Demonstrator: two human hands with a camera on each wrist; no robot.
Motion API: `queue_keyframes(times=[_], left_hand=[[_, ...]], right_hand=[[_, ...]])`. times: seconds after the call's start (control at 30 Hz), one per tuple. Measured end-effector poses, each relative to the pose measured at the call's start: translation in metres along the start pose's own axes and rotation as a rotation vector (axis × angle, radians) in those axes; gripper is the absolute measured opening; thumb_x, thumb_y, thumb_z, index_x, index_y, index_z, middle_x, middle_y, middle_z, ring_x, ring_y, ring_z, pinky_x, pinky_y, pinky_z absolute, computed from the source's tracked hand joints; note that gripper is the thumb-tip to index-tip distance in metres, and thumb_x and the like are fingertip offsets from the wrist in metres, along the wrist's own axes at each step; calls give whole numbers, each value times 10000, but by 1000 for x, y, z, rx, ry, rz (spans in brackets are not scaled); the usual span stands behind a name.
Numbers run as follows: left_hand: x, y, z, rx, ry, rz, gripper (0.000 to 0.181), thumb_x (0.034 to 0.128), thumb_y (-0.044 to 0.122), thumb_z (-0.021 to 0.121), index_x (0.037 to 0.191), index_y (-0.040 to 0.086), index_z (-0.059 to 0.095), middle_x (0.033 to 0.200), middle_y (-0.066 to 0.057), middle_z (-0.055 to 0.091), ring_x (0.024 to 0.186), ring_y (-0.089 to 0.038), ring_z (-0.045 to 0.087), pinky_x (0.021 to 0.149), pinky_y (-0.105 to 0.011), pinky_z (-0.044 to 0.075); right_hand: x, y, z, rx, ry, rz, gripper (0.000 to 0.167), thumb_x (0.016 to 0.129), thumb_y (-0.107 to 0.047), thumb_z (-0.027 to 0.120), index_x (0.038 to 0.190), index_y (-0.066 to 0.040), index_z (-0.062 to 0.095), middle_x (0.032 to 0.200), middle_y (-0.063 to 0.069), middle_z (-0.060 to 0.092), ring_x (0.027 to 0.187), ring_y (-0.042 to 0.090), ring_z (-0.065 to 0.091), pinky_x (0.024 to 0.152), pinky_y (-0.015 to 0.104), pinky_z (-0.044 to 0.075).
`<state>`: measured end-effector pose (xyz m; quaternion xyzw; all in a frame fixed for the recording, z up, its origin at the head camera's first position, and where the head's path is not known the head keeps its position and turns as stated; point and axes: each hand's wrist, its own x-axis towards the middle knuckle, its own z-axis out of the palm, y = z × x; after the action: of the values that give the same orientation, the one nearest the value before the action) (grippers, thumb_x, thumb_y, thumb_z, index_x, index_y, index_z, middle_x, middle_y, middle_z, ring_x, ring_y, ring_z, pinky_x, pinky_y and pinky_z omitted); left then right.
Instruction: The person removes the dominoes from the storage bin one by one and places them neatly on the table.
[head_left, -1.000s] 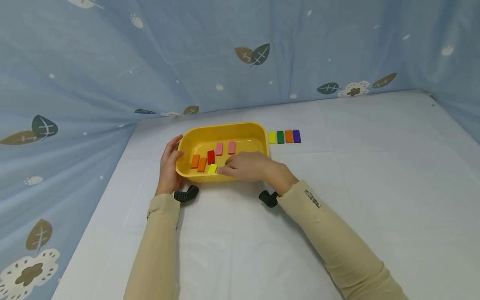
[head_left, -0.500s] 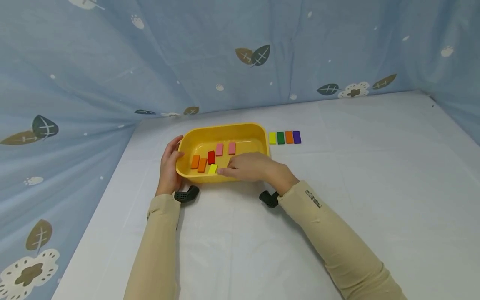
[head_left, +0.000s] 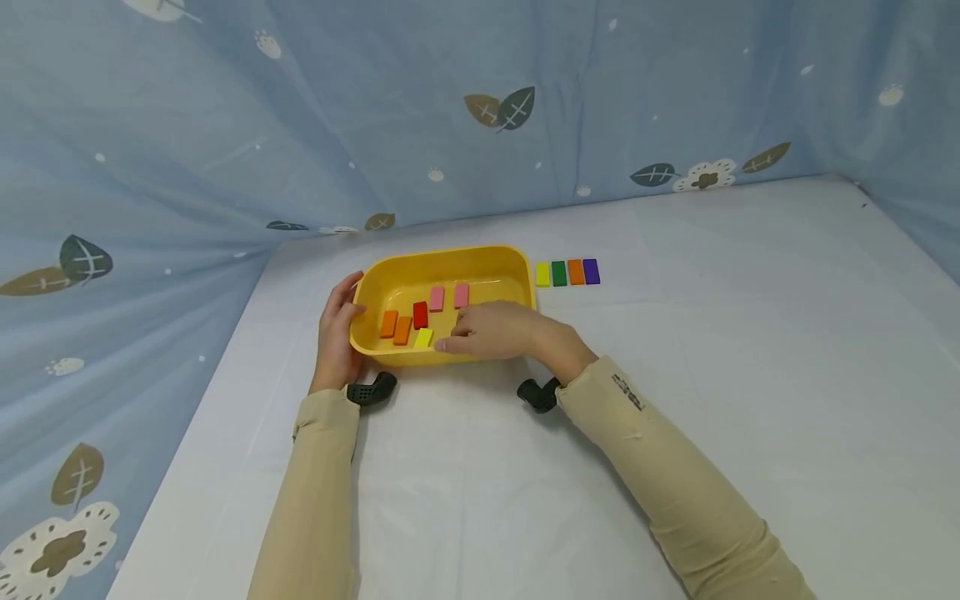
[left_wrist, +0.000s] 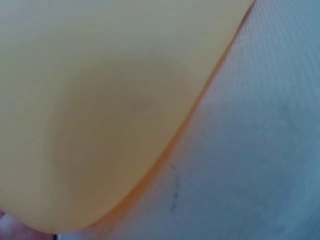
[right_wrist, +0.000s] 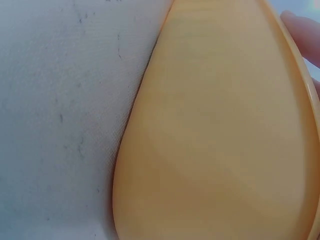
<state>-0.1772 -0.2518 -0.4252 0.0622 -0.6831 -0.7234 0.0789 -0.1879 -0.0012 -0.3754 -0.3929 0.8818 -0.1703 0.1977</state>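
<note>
Yellow plastic tray (head_left: 450,265) and flat, multicoloured rectangular blocks (head_left: 420,315) stay unmoved, suggesting a pause; left hand (head_left: 337,333) grips the tray's end; right hand's (head_left: 495,329) fingertips are hidden, their hold unclear.

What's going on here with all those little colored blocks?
A person's left hand holds one end of a yellow tub, while their right hand reaches over its near edge. The right fingertips are hidden, so I can't tell if they hold anything. Inside I can see two orange blocks, one red block, two pink blocks and one yellow block. Beside the tub, four more blocks make a row: yellow, green, orange, purple.
</note>
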Motion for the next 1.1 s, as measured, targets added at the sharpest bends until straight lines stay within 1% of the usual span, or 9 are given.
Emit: queue_keyframes(times=[0.1, 0.23, 0.33, 0.4, 0.53, 0.63, 0.77, 0.93, 1.1], left_hand=[[0, 1, 1, -2, -2, -5, 496, 852, 58, 370, 1326, 199, 409, 1348, 15, 366, 1202, -201, 366, 1004, -301, 321], [0, 1, 0, -6, -8, -4, 498, 855, 56, 364, 1336, 181, 397, 1350, 10, 363, 1205, -209, 362, 1008, -310, 315], [2, 0, 0, 0, -2, 0, 493, 855, 60, 368, 1326, 200, 411, 1350, 14, 367, 1201, -203, 367, 1003, -303, 322], [2, 0, 1, -1, 2, 0, 492, 855, 61, 368, 1323, 206, 413, 1351, 14, 365, 1202, -200, 368, 1001, -298, 324], [2, 0, 1, -4, 11, -3, 497, 854, 56, 365, 1331, 188, 403, 1349, 11, 368, 1201, -202, 369, 1002, -301, 324], [3, 0, 1, -10, 4, 6, 498, 858, 55, 363, 1338, 182, 395, 1352, 7, 364, 1203, -209, 366, 1004, -306, 321], [4, -1, 0, -7, 6, 11, 487, 858, 59, 371, 1320, 206, 416, 1351, 11, 366, 1201, -202, 369, 1002, -301, 323], [2, -4, -2, 10, 10, 6, 489, 860, 58, 361, 1331, 184, 401, 1351, 17, 367, 1202, -196, 369, 1004, -303, 321], [3, -4, -1, 22, 8, 18, 487, 859, 69, 363, 1326, 200, 410, 1353, 25, 369, 1204, -191, 368, 1005, -305, 320]], right_hand=[[0, 1, -1, 16, -5, 9, 441, 853, -575, 384, 977, -264, 673, 945, -65, 545, 830, 100, 483, 727, 250, 403], [0, 1, -2, 31, 5, -6, 438, 849, -569, 404, 877, -222, 670, 789, -53, 519, 723, 105, 476, 629, 236, 383], [1, 2, -3, 49, 23, -24, 413, 850, -544, 434, 855, -195, 655, 703, -61, 520, 670, 103, 477, 604, 226, 382], [2, 3, -3, 60, 28, -29, 414, 852, -531, 445, 852, -172, 653, 670, -34, 523, 649, 117, 482, 597, 238, 385], [2, 1, -2, -11, 7, -17, 476, 854, -578, 378, 921, -203, 663, 827, -53, 578, 756, 97, 506, 696, 250, 416], [1, -1, -1, -37, -19, 1, 498, 846, -607, 351, 937, -226, 658, 877, -79, 591, 782, 90, 513, 720, 257, 422], [1, -1, -1, 5, -29, -3, 426, 837, -576, 424, 953, -240, 660, 793, -113, 593, 717, 99, 515, 658, 254, 417], [2, 4, 1, 61, -20, -31, 368, 819, -533, 503, 1022, -269, 661, 854, -174, 588, 765, 72, 508, 708, 220, 418], [-1, 8, -6, 131, 1, -40, 284, 804, -444, 588, 1003, -259, 669, 883, -165, 589, 821, 68, 503, 755, 210, 420]])
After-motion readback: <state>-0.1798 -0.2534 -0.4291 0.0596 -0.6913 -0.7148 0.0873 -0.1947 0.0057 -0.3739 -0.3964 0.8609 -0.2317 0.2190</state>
